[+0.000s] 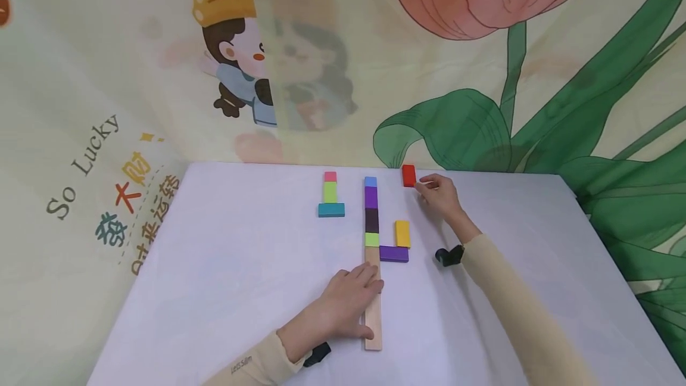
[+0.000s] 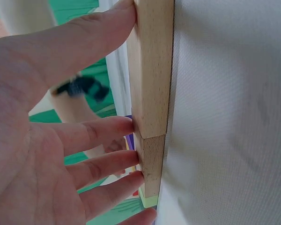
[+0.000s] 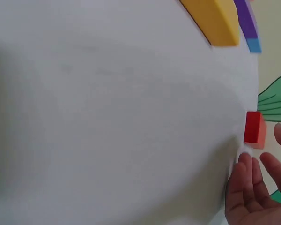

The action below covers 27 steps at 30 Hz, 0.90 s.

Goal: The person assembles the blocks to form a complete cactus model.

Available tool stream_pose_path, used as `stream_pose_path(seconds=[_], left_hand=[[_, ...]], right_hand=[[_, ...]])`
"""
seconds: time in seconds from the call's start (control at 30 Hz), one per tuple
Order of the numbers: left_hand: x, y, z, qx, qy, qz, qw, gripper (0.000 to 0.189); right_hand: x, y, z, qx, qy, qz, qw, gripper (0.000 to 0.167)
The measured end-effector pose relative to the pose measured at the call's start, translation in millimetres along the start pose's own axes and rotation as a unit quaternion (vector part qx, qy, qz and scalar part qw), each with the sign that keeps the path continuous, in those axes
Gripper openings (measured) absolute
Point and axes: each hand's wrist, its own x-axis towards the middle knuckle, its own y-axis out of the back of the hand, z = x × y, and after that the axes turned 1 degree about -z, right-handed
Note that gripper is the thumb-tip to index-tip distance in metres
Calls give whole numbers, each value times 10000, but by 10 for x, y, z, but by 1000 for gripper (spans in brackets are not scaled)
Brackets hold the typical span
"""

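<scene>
My left hand (image 1: 348, 302) rests on a row of plain wooden blocks (image 1: 373, 341), fingers spread and touching their upper face; the left wrist view shows two wooden blocks (image 2: 154, 70) end to end under the fingertips. Beyond them the row continues with a light green block (image 1: 372, 239), a dark block (image 1: 371, 220), a purple block (image 1: 371, 198) and a blue block (image 1: 370, 181). Near the table's far edge a red block (image 1: 408, 176) stands just left of my right hand (image 1: 442, 195). In the right wrist view, thumb and fingers are parted beside this block (image 3: 253, 129), not around it.
A second purple block (image 1: 393, 254) lies crosswise against the row, with a yellow block (image 1: 402, 234) at its far side. To the left, a teal block (image 1: 331, 210), a lime block (image 1: 330, 192) and a pink block (image 1: 330, 176) form a T shape. Patterned cloth (image 1: 321, 76) hangs behind the white table (image 1: 241, 255).
</scene>
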Motion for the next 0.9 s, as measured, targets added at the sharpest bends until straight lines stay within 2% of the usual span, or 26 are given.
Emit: stream_pose_path(seconds=[0.13,0.33,0.47,0.7,0.8,0.9], left_hand=[[16,-13,1,83,-32,16,10000,84],[-18,-42,-4,135,17,-10,9999,84],[-10,-56,4,177,-73,86,9998,85],[13,-47,-12,264,-96,193,9994,85],[17,-46,-14,275,-86,188,9994,85],[26,-49,-2,182,-48,78,9998,85]], right_hand=[[197,-28,-89,-99,-361,27,9993,48],[327,-115,-247,-449,-308,-230,9983,53],[333,-78,-299,-838,-183,-482,9952,57],[324,-81,-382,-1071,115,-945,9897,56],[294,-95,-398,-1065,232,-981,9892,53],[232,-88,-383,-951,455,-781,9914,47]])
